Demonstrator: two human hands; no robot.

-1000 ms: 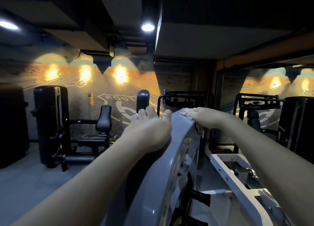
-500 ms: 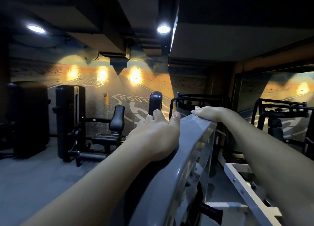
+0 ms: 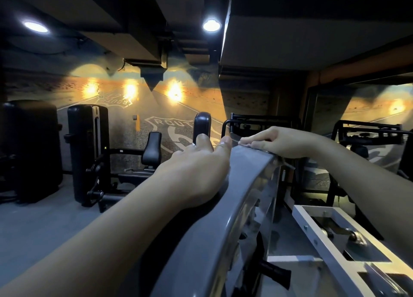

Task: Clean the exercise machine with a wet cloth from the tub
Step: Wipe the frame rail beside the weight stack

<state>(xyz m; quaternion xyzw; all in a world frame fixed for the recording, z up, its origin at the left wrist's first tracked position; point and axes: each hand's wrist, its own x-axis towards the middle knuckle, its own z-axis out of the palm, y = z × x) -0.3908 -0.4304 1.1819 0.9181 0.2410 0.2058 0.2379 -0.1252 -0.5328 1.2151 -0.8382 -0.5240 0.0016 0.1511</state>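
Running up the middle of the view, the exercise machine (image 3: 241,196) is showing as a grey curved frame, rising from the lower edge to a crest between both hands. Left hand (image 3: 196,169) is lying against the frame's left flank, palm down, fingers straight and pointing ahead, gripping nothing. Right hand (image 3: 279,143) is resting flat on the crest, fingers straight and pressing on the top face; what is lying under those fingers cannot be told.

A black knob (image 3: 274,272) is sticking out from the frame's right side, low down. A white frame (image 3: 312,227) with rollers is sitting just beside it, lower right. A black upright pad (image 3: 202,124) is standing just past the left fingertips, and a black rack (image 3: 257,123) is crowding the space beyond the crest.

Left of the machine, a padded seat (image 3: 152,151) and a tall black tower (image 3: 87,151) are standing well apart from it on the grey floor (image 3: 33,225), which is lying open between them. A road mural (image 3: 169,126) is covering the back wall, a mirror (image 3: 368,115) is filling the right wall, and ceiling lights (image 3: 211,25) are glowing overhead.
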